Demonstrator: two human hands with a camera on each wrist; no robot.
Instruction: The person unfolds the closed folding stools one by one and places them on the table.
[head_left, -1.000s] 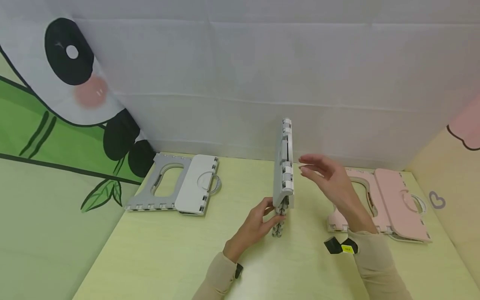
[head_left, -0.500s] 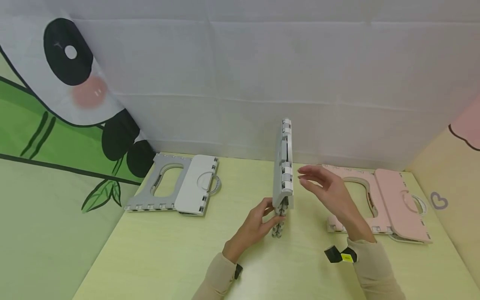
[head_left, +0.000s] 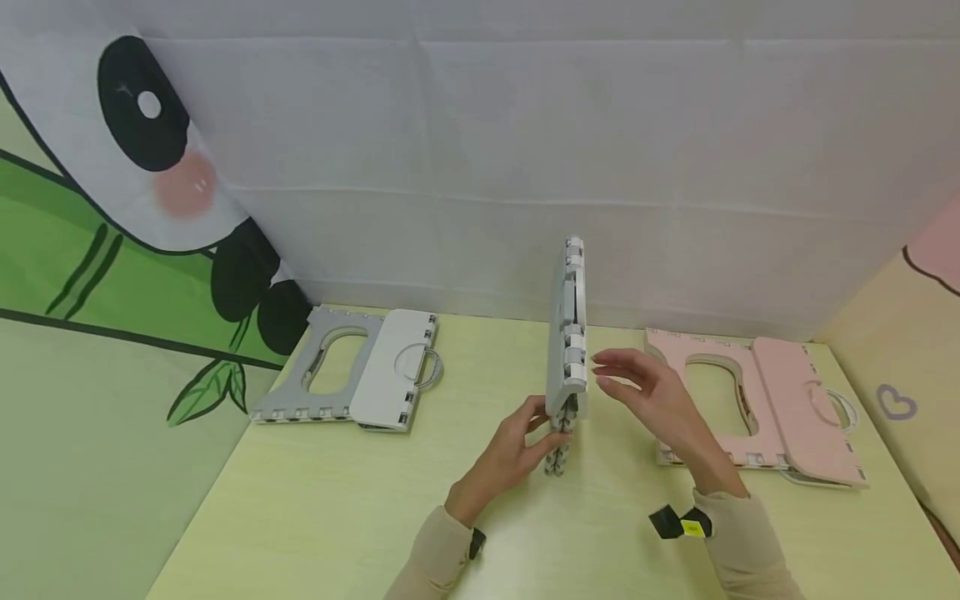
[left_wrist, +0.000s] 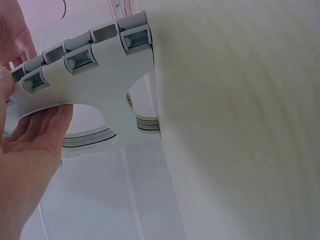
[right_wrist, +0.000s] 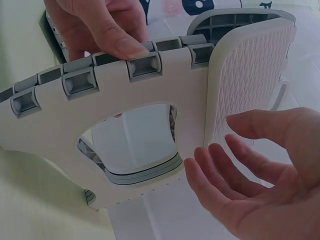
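Observation:
A folded grey-and-white step stool (head_left: 567,325) stands on edge on the table, its narrow side facing the head camera. My left hand (head_left: 510,446) grips its lower near end, the folded leg panels; in the right wrist view the thumb (right_wrist: 131,46) lies on the hinged edge. Beside the stool's right face is my right hand (head_left: 660,400), fingers loosely bent and holding nothing. The right wrist view shows those fingers close to the textured top panel (right_wrist: 250,75); whether they touch it cannot be told. Part of the left hand's fingers is hidden behind the leg panel (left_wrist: 100,80).
Another grey-and-white folded stool (head_left: 393,371) with a ring handle lies flat at the left. A pink folded stool (head_left: 806,408) lies flat at the right, behind my right forearm. A pale cloth wall (head_left: 487,150) closes off the back of the yellow-green table (head_left: 322,517).
My right hand has lowered slightly along the stool's right side, its fingers staying loosely bent. The left hand and the standing stool have kept their place.

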